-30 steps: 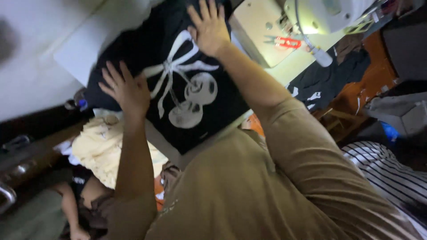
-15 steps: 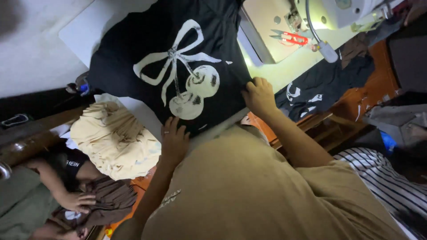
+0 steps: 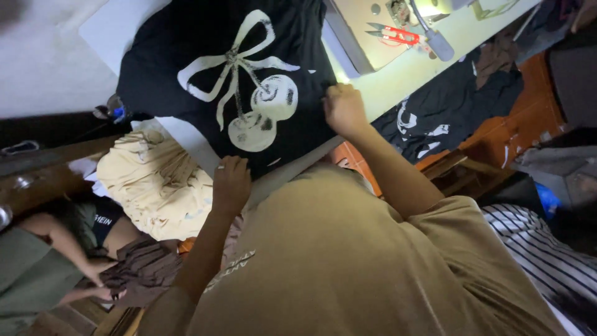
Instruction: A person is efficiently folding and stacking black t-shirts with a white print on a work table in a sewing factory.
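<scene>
Both hands have drawn back to the near hem; left hand (image 3: 231,183) and right hand (image 3: 344,109) pinch the black shirt (image 3: 186,43), spread flat, unfolded.

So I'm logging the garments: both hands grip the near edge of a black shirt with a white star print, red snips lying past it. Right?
Not quite: the head view shows a white bow-and-cherries print, not a star. The rest holds: left hand and right hand grip the near edge of the black shirt, red snips lying past it.
</scene>
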